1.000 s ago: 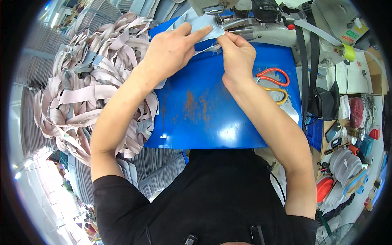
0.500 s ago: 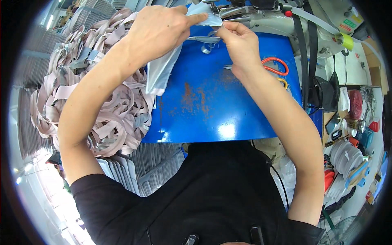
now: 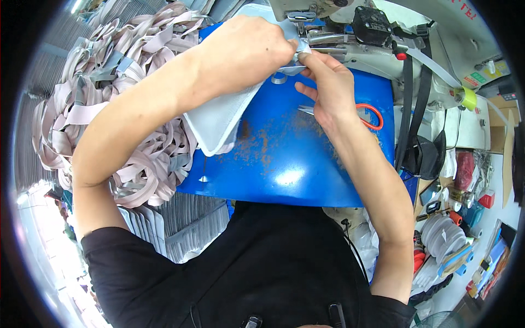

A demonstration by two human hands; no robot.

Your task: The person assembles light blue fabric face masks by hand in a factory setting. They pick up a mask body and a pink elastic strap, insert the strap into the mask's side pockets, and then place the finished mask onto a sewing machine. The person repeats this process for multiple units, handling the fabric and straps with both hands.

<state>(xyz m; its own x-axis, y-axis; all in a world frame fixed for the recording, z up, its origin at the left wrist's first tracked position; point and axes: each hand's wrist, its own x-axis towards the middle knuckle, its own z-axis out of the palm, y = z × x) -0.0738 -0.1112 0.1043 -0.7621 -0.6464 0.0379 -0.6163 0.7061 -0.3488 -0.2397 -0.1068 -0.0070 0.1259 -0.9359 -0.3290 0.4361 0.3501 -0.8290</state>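
A pale grey-blue fabric panel (image 3: 221,119) with a rounded corner hangs over the left part of a blue work surface (image 3: 251,175). My left hand (image 3: 254,48) lies across its upper part, fingers bent and closed on the cloth; their tips are partly hidden. Just right of it, my right hand (image 3: 331,82) pinches the cloth's edge between thumb and forefinger, while its other fingers are loosely curled. Both hands meet close to the needle area of a sewing machine (image 3: 303,19). Scissors with orange-red handles (image 3: 372,117) lie beside my right wrist.
On the left rises a big heap of pale pink and grey strips (image 3: 147,126). Below it stand stacked grey panels (image 3: 194,218). Black straps (image 3: 418,104) hang at the machine's right, near a yellow-green tape roll (image 3: 467,99). Reels and tools (image 3: 443,232) crowd the far right.
The fabric has turned from a narrow hanging fold into a broader spread panel. My left hand has moved right, toward my right hand. The whole view has shifted slightly, showing more of the machine.
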